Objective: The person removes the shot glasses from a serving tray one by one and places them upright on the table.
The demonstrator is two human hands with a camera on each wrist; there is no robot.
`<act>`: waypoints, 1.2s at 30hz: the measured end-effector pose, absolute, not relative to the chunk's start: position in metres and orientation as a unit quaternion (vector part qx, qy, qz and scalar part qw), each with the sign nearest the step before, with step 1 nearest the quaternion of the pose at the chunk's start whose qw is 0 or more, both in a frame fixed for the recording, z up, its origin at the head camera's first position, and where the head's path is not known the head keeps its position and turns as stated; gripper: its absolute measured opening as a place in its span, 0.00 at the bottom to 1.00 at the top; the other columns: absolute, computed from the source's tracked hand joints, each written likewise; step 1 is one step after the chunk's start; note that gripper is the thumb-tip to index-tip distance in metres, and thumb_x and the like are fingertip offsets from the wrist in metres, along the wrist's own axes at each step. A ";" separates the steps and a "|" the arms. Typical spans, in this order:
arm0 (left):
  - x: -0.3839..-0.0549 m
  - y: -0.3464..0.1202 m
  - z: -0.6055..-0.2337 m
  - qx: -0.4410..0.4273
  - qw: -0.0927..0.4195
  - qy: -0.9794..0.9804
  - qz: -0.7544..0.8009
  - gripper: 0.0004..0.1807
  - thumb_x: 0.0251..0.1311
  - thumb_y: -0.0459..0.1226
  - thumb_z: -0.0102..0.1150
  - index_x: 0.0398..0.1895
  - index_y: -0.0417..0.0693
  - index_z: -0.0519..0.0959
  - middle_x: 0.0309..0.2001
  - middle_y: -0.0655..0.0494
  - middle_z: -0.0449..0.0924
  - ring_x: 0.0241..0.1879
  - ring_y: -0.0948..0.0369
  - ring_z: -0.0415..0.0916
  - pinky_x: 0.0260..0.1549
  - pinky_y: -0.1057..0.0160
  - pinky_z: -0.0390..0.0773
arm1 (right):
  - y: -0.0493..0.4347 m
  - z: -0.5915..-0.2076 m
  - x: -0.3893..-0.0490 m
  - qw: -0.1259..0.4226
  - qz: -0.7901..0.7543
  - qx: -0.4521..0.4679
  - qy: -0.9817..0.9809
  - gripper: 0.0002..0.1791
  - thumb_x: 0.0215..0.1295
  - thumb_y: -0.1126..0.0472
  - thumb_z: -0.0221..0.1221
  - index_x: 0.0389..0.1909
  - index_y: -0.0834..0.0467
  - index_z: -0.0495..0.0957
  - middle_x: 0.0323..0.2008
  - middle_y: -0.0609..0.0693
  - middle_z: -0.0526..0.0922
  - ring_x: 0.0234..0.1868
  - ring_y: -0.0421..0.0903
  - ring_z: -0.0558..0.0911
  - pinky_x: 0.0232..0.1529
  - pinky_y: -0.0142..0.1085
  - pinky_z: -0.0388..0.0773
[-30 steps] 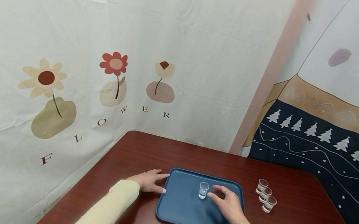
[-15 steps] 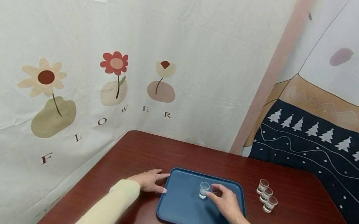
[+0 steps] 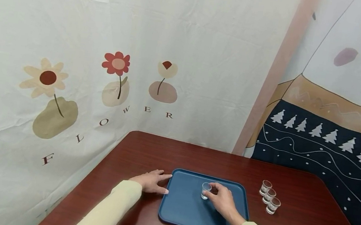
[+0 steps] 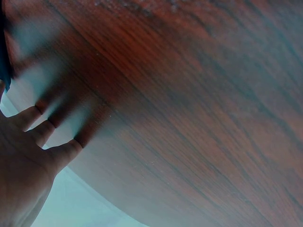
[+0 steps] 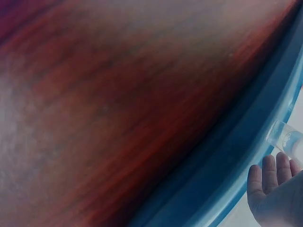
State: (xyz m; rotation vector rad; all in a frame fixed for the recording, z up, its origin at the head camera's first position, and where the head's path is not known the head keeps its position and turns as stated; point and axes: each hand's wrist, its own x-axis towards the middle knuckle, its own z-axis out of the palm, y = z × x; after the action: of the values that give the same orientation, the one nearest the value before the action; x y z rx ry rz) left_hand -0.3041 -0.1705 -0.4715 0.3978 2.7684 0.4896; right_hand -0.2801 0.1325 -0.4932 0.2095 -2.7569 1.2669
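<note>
A small clear shot glass with clear liquid low in it stands upright on the blue tray. My right hand pinches this glass from its right side, thumb at the front and index finger near the rim. In the right wrist view the shot glass shows beside the hand, partly cut off by the frame. Spread fingers of my left hand touch the tray's left edge. The left wrist view has that hand flat near the reddish-brown tabletop.
Right of the tray, three more shot glasses stand in a close slanting row on the wooden table. Behind the table hangs a white printed cloth, with a dark patterned cloth at the right.
My right hand has moved left over the tray, and its thumb and index finger have closed onto the shot glass. The left hand stays at the tray's edge.
</note>
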 end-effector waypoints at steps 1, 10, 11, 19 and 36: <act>-0.304 -0.170 -0.471 0.139 0.150 0.964 0.170 0.42 0.58 0.61 0.63 0.75 0.65 0.64 0.75 0.47 0.57 0.74 0.45 0.50 0.65 0.37 0.57 | 0.134 -0.492 -0.280 0.053 0.414 0.067 -0.906 0.22 0.60 0.54 0.70 0.52 0.62 0.82 0.41 0.50 0.85 0.43 0.48 0.83 0.41 0.43 0.81; -0.307 -0.171 -0.472 0.142 0.152 0.963 0.169 0.42 0.58 0.62 0.63 0.75 0.64 0.63 0.75 0.46 0.56 0.74 0.44 0.50 0.65 0.36 0.58 | 0.162 -0.475 -0.271 0.091 0.420 0.041 -0.902 0.20 0.61 0.52 0.69 0.49 0.60 0.83 0.38 0.49 0.84 0.40 0.46 0.82 0.37 0.40 0.80; -0.307 -0.171 -0.472 0.142 0.152 0.963 0.169 0.42 0.58 0.62 0.63 0.75 0.64 0.63 0.75 0.46 0.56 0.74 0.44 0.50 0.65 0.36 0.58 | 0.167 -0.472 -0.269 0.095 0.422 0.036 -0.901 0.20 0.61 0.52 0.69 0.49 0.60 0.83 0.38 0.49 0.84 0.40 0.46 0.82 0.37 0.39 0.80; -0.307 -0.172 -0.473 0.136 0.156 0.964 0.166 0.43 0.58 0.63 0.62 0.75 0.66 0.63 0.75 0.48 0.56 0.74 0.44 0.50 0.64 0.37 0.59 | 0.211 -0.464 -0.257 0.116 0.420 0.006 -0.900 0.24 0.62 0.51 0.69 0.52 0.63 0.81 0.39 0.51 0.84 0.41 0.47 0.81 0.35 0.35 0.78; -0.306 -0.170 -0.471 0.137 0.157 0.962 0.174 0.43 0.57 0.61 0.64 0.75 0.64 0.64 0.75 0.46 0.56 0.74 0.44 0.51 0.63 0.35 0.60 | 0.298 -0.472 -0.222 0.098 0.354 -0.074 -0.927 0.35 0.62 0.39 0.65 0.56 0.65 0.78 0.46 0.60 0.85 0.50 0.61 0.80 0.47 0.54 0.74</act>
State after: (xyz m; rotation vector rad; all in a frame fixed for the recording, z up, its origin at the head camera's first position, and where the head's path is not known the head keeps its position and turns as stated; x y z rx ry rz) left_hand -0.3064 -0.1702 -0.4714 0.3912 2.7550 0.4991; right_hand -0.2218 0.2977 -0.4717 -0.2196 -2.7440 1.0476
